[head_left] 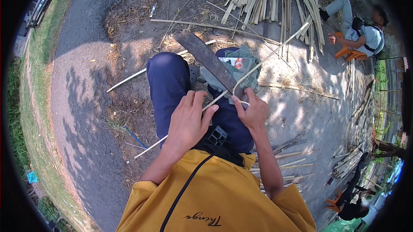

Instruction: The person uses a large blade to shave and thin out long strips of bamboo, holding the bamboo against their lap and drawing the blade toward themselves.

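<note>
A long thin bamboo strip (272, 54) runs diagonally across my lap, from the lower left to the upper right. My left hand (189, 118) is closed around it, with the thumb on top pressing along the strip. A machete (205, 58) with a dark, broad blade points up and left between my knees. At its near end my right hand (251, 110) is closed; the handle itself is hidden. The strip crosses the blade just by the right fingers, where a thin pale shaving (235, 89) curls up. A grey-green cloth (245, 60) lies over my right knee, under the blade.
A large fan of split bamboo strips (262, 0) lies on the ground ahead. More strips (292, 165) lie at my right. One person (365, 38) sits on an orange stool (346, 53) at the far right; another person (352, 204) is at the lower right. A paved path (81, 103) runs along the left.
</note>
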A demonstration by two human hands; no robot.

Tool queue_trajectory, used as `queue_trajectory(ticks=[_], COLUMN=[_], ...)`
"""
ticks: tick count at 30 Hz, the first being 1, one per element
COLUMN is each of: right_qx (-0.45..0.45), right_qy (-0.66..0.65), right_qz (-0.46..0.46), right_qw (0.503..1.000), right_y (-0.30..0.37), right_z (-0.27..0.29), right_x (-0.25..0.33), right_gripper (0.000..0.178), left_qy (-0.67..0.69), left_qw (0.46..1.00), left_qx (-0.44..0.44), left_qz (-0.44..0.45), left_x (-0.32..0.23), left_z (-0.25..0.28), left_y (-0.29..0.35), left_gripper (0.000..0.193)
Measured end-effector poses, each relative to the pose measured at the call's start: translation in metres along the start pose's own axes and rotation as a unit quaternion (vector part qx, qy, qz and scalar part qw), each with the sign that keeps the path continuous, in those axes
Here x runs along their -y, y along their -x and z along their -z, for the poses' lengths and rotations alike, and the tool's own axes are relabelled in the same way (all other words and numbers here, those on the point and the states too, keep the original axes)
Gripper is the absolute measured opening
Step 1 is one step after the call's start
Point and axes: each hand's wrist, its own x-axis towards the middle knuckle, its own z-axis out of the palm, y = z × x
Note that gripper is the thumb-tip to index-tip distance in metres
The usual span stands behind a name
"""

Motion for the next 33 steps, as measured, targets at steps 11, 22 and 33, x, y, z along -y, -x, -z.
queue_trajectory(ticks=[11,22,33], right_qx=[0.003,0.008,0.040], right_qy=[-0.003,-0.010,-0.022], right_qz=[-0.012,-0.015,0.000], right_qw=[1.000,1.000,0.999], right_y=[0.000,0.000,-0.001], right_z=[0.005,0.003,0.020], right_x=[0.002,0.001,0.002], right_gripper=[0.050,0.050,0.044], left_qy=[0.105,0.115,0.284], left_qw=[0.993,0.984,0.939], left_qx=[0.054,0.134,0.189], left_qz=[-0.014,-0.016,0.036], left_x=[0.014,0.022,0.035], left_z=[-0.058,-0.058,-0.060], left_y=[-0.030,-0.040,-0.044], left_gripper=[0.019,0.032,0.042])
